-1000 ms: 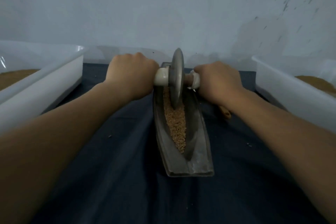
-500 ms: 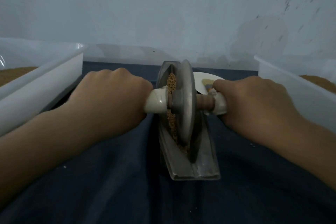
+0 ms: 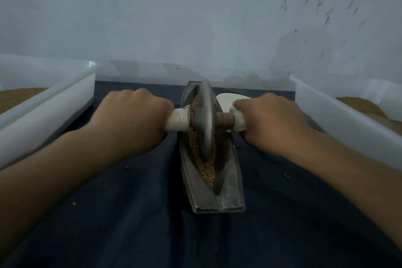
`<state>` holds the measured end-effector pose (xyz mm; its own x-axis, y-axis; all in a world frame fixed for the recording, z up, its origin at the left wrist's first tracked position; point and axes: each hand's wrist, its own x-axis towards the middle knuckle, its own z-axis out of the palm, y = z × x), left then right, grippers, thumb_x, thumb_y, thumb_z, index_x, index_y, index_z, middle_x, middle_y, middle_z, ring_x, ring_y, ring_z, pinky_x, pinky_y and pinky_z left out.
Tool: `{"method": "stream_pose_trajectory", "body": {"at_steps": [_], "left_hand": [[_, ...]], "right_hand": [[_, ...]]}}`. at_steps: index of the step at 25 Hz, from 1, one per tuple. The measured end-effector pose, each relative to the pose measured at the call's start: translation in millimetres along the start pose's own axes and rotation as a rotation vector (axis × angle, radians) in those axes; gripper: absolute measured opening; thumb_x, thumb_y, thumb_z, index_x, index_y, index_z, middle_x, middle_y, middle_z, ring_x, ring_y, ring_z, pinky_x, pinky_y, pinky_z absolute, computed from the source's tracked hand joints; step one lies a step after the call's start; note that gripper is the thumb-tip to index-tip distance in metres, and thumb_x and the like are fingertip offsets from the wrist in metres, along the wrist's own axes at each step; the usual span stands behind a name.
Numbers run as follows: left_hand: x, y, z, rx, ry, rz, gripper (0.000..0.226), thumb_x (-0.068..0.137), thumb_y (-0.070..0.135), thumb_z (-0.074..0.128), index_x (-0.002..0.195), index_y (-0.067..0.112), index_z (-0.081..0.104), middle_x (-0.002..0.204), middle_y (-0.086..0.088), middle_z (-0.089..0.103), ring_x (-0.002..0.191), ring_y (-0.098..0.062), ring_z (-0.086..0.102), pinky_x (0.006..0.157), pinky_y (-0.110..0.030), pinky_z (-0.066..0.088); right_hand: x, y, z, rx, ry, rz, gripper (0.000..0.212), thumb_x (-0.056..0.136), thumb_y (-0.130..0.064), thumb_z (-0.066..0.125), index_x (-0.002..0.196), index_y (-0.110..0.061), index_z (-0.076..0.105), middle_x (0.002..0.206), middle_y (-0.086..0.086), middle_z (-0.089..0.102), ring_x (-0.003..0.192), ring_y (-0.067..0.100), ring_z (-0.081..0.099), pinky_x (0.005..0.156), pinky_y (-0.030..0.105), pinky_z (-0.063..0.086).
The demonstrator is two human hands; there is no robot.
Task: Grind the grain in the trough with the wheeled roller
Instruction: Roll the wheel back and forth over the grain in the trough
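At far left stands one white tub (image 3: 45,113) with brown grain inside. Next, the left hand (image 3: 132,119) is curled round the left white handle of the one wheeled roller (image 3: 206,119). Its single metal wheel stands upright in the one trough (image 3: 228,191), which lies in the middle on the dark cloth (image 3: 130,224), with grain (image 3: 207,172) heaped beside the wheel. The right hand (image 3: 272,122) grips the right handle. A second white tub (image 3: 339,126) is at far right.

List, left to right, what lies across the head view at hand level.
left white tub → left hand → wheeled roller → right hand → right white tub
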<state>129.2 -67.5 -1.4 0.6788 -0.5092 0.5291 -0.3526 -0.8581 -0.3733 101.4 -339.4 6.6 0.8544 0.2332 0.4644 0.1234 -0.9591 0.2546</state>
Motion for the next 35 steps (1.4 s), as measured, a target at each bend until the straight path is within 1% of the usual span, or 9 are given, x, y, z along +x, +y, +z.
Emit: {"method": "stream_pose_trajectory", "body": {"at_steps": [3, 6, 8, 12, 17, 20, 25, 29, 35], "left_hand": [[-16.3, -12.7, -20.9, -0.021, 0.134, 0.118, 0.017, 0.058, 0.049, 0.046, 0.065, 0.039, 0.034, 0.055, 0.011, 0.019, 0.04, -0.018, 0.024, 0.045, -0.016, 0.02], [-3.0, -7.3, -3.5, 0.067, 0.035, 0.043, 0.017, 0.064, 0.046, 0.056, 0.065, 0.036, 0.043, 0.056, 0.009, 0.026, 0.04, -0.023, 0.036, 0.046, -0.019, 0.021], [25.8, -2.7, 17.3, 0.082, -0.018, -0.072, 0.014, 0.076, 0.044, 0.061, 0.073, 0.033, 0.052, 0.061, 0.006, 0.033, 0.056, -0.029, 0.057, 0.05, -0.027, 0.029], [59.9, -2.5, 33.1, 0.002, -0.119, -0.215, 0.014, 0.086, 0.039, 0.058, 0.091, 0.027, 0.064, 0.077, -0.002, 0.053, 0.077, -0.031, 0.062, 0.06, -0.033, 0.04], [3.3, 3.3, -2.7, 0.054, -0.028, -0.044, 0.024, 0.075, 0.042, 0.062, 0.07, 0.032, 0.041, 0.058, 0.007, 0.027, 0.053, -0.028, 0.055, 0.05, -0.028, 0.031], [-18.6, -4.4, -24.3, 0.046, 0.104, 0.062, 0.025, 0.06, 0.048, 0.059, 0.064, 0.033, 0.039, 0.056, 0.007, 0.02, 0.036, -0.028, 0.047, 0.046, -0.022, 0.028], [18.7, 0.9, 7.6, 0.143, 0.028, -0.053, 0.016, 0.072, 0.044, 0.068, 0.07, 0.031, 0.059, 0.055, 0.002, 0.038, 0.05, -0.031, 0.057, 0.049, -0.03, 0.041], [72.0, 4.1, 20.7, 0.153, -0.062, -0.146, 0.011, 0.084, 0.034, 0.063, 0.086, 0.024, 0.065, 0.072, -0.007, 0.054, 0.07, -0.034, 0.062, 0.057, -0.033, 0.034], [3.8, 7.5, -11.5, 0.101, -0.027, -0.04, 0.017, 0.075, 0.046, 0.063, 0.072, 0.03, 0.057, 0.058, 0.002, 0.046, 0.053, -0.03, 0.058, 0.049, -0.027, 0.03]], "right_hand": [[-35.2, 13.0, -13.8, 0.031, 0.038, -0.062, 0.025, 0.069, -0.04, 0.062, 0.077, -0.04, 0.039, 0.054, -0.011, 0.035, 0.044, 0.018, 0.038, 0.042, 0.024, 0.03], [-19.6, 11.6, -2.2, 0.023, 0.058, -0.001, 0.027, 0.066, -0.037, 0.066, 0.073, -0.037, 0.04, 0.053, -0.011, 0.037, 0.044, 0.021, 0.041, 0.044, 0.02, 0.024], [16.7, 4.0, 19.4, -0.007, 0.045, 0.096, 0.024, 0.072, -0.032, 0.068, 0.074, -0.032, 0.045, 0.059, -0.009, 0.039, 0.056, 0.025, 0.047, 0.048, 0.023, 0.021], [68.3, -2.7, 28.1, 0.023, 0.015, 0.127, 0.016, 0.077, -0.016, 0.065, 0.085, -0.027, 0.058, 0.067, -0.004, 0.041, 0.074, 0.028, 0.059, 0.054, 0.029, 0.031], [-4.9, 2.2, 3.7, 0.023, 0.025, 0.043, 0.022, 0.075, -0.031, 0.069, 0.076, -0.034, 0.047, 0.062, -0.01, 0.043, 0.055, 0.018, 0.041, 0.046, 0.025, 0.023], [-45.7, 13.0, -11.5, 0.025, 0.061, -0.007, 0.026, 0.064, -0.041, 0.07, 0.081, -0.037, 0.049, 0.056, -0.01, 0.042, 0.045, 0.019, 0.045, 0.041, 0.025, 0.034], [2.8, 5.7, 18.9, 0.0, 0.054, 0.112, 0.027, 0.072, -0.036, 0.07, 0.075, -0.035, 0.043, 0.06, -0.007, 0.039, 0.054, 0.023, 0.041, 0.048, 0.023, 0.02], [57.2, 4.9, 44.1, 0.15, -0.031, 0.22, 0.007, 0.089, -0.037, 0.062, 0.09, -0.03, 0.063, 0.077, -0.003, 0.056, 0.075, 0.025, 0.056, 0.059, 0.031, 0.037], [-14.8, 6.9, 3.9, 0.017, 0.05, 0.048, 0.019, 0.071, -0.032, 0.071, 0.082, -0.032, 0.055, 0.061, -0.009, 0.036, 0.051, 0.019, 0.036, 0.045, 0.024, 0.02]]}}
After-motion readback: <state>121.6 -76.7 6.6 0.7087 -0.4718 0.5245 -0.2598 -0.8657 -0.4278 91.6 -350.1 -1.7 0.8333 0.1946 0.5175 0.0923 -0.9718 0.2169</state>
